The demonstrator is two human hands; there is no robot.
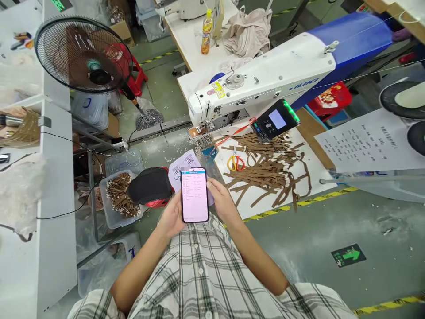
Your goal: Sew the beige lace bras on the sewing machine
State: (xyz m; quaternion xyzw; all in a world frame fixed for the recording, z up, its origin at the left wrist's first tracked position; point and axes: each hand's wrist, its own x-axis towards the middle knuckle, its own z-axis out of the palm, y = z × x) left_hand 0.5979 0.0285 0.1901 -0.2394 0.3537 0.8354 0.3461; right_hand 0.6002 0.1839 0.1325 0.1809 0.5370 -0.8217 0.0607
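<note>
A smartphone with a lit screen showing rows of small text is held upright in front of my shirt. My left hand grips its left edge, fingers mostly behind it. On the other edge, my right hand pinches the phone near its upper right side. Behind the phone is a paper sheet with QR codes, partly covered; whether a hand also holds it I cannot tell. Beyond to the right lie brown fabric strips and orange-handled scissors on the white sewing table.
A white and blue JUKI sewing machine with a control panel stands ahead. At left are a fan, a black-topped stool and a clear bin of brown strips. A printed sheet hangs at right.
</note>
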